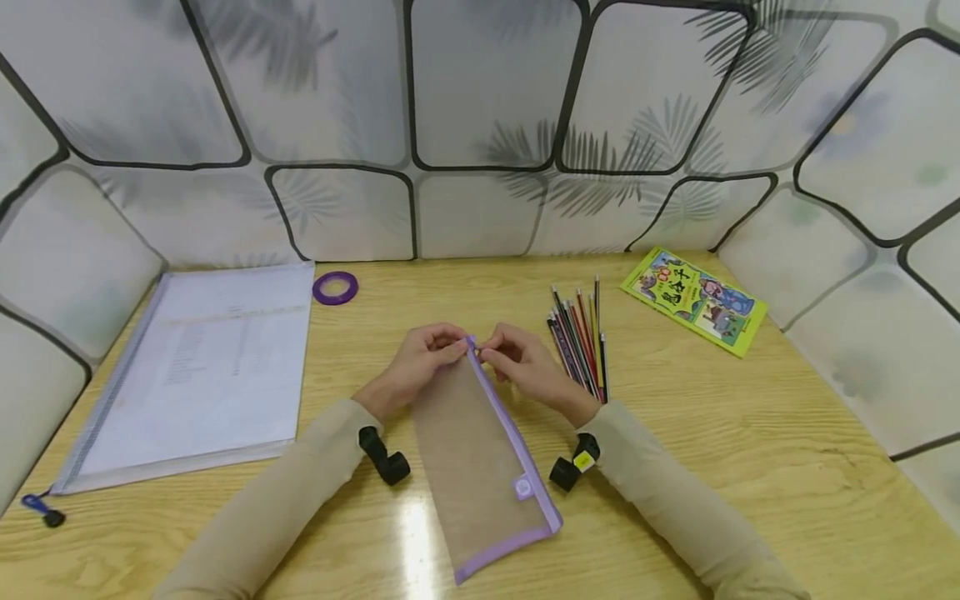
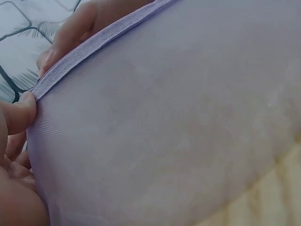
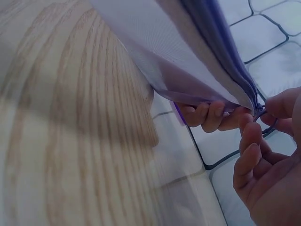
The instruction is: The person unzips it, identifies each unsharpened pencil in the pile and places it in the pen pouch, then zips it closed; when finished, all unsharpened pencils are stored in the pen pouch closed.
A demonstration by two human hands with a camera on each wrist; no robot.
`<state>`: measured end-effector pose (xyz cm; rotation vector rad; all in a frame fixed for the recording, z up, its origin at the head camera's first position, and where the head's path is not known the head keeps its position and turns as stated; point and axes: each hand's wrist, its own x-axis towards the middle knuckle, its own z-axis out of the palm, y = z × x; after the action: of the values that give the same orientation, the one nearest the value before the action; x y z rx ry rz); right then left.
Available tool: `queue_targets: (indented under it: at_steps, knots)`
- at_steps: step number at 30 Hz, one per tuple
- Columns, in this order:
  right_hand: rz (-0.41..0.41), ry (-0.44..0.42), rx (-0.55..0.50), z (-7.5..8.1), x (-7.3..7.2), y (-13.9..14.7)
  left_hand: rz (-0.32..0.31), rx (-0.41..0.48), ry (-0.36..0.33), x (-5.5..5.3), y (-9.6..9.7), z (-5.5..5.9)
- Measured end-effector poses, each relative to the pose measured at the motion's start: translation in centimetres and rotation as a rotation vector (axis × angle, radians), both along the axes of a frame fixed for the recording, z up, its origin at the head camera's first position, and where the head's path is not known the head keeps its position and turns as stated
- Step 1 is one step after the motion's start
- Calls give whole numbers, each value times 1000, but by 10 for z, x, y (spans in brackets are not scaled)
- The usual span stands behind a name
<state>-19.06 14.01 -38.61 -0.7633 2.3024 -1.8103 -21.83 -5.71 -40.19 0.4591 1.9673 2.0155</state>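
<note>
A see-through mesh zipper pouch (image 1: 465,450) with purple edging is held up at its far corner, its near end lower over the table. My left hand (image 1: 408,367) pinches that corner; in the left wrist view the thumb of the left hand (image 2: 19,115) presses on the purple edge. Right beside it, my right hand (image 1: 536,371) is at the end of the zipper. The right wrist view shows the right hand (image 3: 270,174) pinching a thin dark cord loop (image 3: 269,128) at the zipper end. What the left fingers do behind the mesh is partly hidden.
Several pencils (image 1: 581,342) lie in a bunch right of the right hand. Behind them is a green booklet (image 1: 693,300). On the left lies a clear folder with white paper (image 1: 202,358), beside a purple tape roll (image 1: 335,288). Patterned panels (image 1: 480,212) border the wooden table (image 1: 750,467).
</note>
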Motion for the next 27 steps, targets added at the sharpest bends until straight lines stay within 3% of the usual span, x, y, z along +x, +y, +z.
queue_targets:
  at_steps: [11, 21, 27]
  knots:
    - [38, 0, -20, -1, 7, -1, -6, -23, -25, -1, -5, 6]
    - [57, 43, 34, -3, 21, 2, 10, -31, 48, -4, -13, 10]
    - [82, 61, 45, -9, 32, 11, 37, -29, 36, -4, -15, 12]
